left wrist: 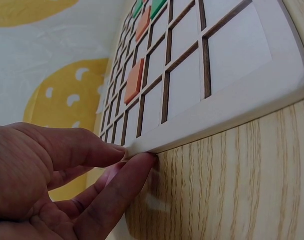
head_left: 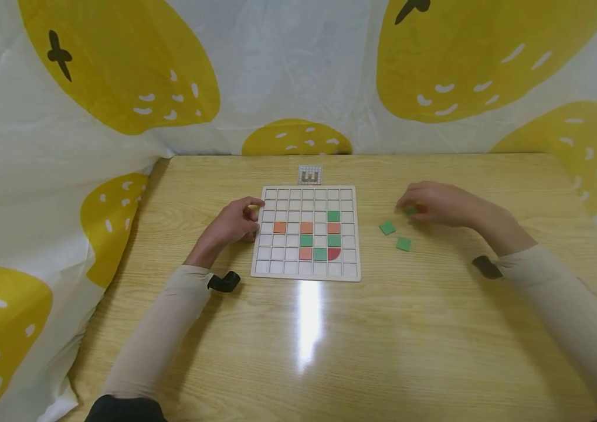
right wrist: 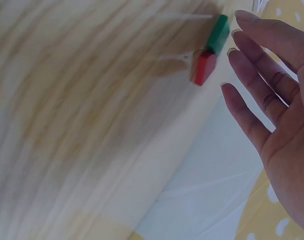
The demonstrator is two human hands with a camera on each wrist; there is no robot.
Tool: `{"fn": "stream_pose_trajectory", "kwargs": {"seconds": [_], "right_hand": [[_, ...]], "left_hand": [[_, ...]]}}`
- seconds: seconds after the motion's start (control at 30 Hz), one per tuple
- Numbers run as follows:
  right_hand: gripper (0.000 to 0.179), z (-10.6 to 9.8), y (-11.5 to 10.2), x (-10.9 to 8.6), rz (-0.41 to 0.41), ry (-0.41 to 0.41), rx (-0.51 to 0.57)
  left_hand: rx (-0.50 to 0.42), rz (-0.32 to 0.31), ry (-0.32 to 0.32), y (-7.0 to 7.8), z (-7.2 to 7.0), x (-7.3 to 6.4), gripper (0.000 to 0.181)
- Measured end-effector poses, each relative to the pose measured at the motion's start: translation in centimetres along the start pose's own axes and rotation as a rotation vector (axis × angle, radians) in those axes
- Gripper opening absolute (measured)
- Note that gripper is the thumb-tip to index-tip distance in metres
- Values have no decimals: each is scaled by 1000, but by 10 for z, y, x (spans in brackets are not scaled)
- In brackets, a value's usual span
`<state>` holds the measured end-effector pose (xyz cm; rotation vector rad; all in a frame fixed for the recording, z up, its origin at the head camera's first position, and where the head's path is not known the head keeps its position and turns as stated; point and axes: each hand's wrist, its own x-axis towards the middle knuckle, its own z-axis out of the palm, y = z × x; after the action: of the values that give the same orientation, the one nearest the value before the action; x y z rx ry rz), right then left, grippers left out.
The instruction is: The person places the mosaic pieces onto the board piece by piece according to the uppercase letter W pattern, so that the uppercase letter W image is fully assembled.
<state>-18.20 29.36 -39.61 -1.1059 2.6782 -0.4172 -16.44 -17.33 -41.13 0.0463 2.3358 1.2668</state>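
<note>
A square wooden grid board [head_left: 272,264] lies on the table, holding several orange and green square tiles and a red round-cornered piece [head_left: 333,254]. At its left edge is my left hand [head_left: 236,223]; in the left wrist view its thumb and a fingertip touch the frame's side. Over to the right, my right hand [head_left: 438,204] hovers low over a green tile [right wrist: 219,35] and a red piece [right wrist: 206,68] that lie touching on the table. Its fingers are loosely spread with nothing seen between them. Two more green tiles [head_left: 387,228] lie between that hand and the board.
A small pattern card [head_left: 309,174] with a dark shape on a grid lies just behind the board. White cloth with yellow fruit prints [head_left: 298,138] hangs along the table's back and left sides. A light reflection shows on the tabletop [head_left: 383,340] in front.
</note>
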Motion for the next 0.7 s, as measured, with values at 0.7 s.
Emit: {"fn": "stream_pose_trajectory", "kwargs": {"seconds": [0.7], "right_hand": [[24, 6, 8, -12, 1, 44, -75]], "left_hand": [[8, -20, 5, 1, 0, 1, 56]]}}
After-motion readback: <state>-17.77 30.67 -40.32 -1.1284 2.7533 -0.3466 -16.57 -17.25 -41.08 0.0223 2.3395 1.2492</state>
